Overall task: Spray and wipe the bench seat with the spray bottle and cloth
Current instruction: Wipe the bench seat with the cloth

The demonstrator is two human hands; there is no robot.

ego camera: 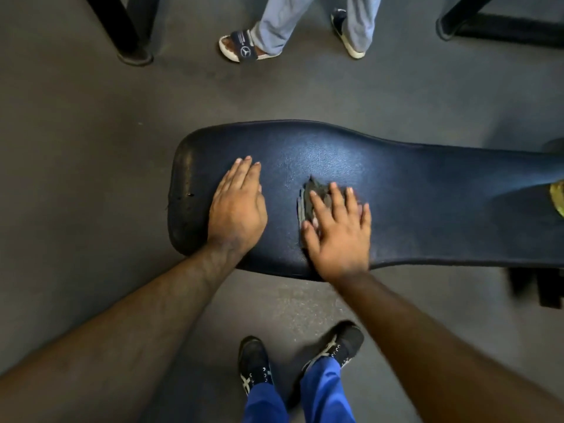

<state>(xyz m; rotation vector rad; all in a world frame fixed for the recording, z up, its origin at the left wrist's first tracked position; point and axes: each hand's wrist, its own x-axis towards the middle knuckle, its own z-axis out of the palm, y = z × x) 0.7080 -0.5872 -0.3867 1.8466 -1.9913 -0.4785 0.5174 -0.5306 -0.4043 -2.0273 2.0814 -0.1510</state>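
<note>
On the worktop (396,166), the grey cloth (308,196) lies mostly hidden beneath the blurred right hand (338,233). A yellowish object (558,196), perhaps the bottle, is cut off at the worktop's right end.

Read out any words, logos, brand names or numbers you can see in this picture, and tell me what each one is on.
No word or number reads clearly.
Three-pointed star in a ring, a logo with no letters: on the strap of the slide sandal worn by the person standing beyond the bench seat.
Small print beside that star: too small and blurred to read.
Crossed light stripes, a pattern and not text: on the sides of the black sneakers.
</note>
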